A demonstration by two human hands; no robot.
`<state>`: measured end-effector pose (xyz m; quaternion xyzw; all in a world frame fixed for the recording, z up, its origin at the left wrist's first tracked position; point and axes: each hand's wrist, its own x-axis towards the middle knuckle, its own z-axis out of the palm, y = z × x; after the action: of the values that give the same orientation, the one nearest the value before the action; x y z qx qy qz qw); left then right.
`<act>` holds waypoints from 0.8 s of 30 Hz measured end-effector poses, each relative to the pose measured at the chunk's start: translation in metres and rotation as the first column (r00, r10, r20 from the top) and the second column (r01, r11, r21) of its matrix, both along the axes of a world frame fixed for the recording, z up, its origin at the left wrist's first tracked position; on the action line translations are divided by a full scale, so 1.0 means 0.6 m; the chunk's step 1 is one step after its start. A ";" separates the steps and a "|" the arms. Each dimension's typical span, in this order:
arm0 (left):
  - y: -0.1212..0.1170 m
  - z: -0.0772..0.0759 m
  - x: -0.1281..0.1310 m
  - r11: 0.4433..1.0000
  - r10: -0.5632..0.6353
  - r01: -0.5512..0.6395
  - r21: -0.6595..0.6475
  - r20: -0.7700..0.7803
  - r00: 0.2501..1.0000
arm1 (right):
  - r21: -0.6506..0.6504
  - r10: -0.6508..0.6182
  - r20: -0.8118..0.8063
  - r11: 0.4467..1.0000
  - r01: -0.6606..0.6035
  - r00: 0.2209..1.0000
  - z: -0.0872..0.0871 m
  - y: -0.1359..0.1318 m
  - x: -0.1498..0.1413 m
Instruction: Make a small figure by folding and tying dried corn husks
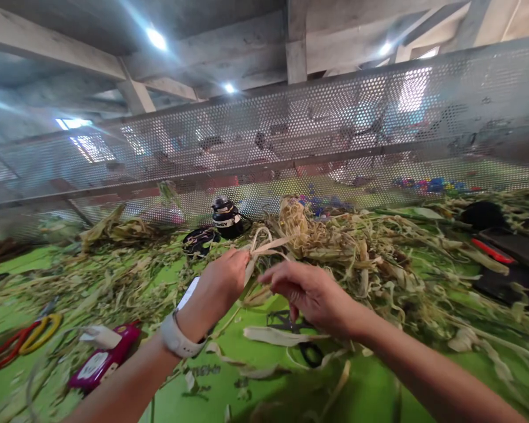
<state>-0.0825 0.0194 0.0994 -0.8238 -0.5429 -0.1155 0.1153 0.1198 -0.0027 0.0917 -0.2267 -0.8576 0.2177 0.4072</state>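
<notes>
My left hand, with a white wristband at its wrist, pinches several pale dried husk strips that loop and fan out above the fingers. Close on the right hangs my right hand, its fingers bent and its thumb apart; nothing shows in its grip. Its index fingertip points toward the strips, and I cannot tell whether it touches them. Below the hands, a loose pale husk piece lies on the green table, beside a black ring-shaped handle.
Heaped dried husks cover the right and back. A black bottle stands behind, near a perforated metal screen. At left lie yellow-handled scissors and a magenta device. A red-handled tool rests at far right.
</notes>
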 end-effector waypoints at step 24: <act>-0.050 0.016 0.010 0.954 0.246 0.074 -0.291 0.898 0.365 | -0.562 0.181 -0.185 0.787 -0.255 0.966 -0.033 0.089 0.033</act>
<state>-0.0767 -0.0108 0.1087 -0.5933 -0.5663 -0.4727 -0.3222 0.1394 0.0505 0.0721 -0.2261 -0.7440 0.5278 0.3418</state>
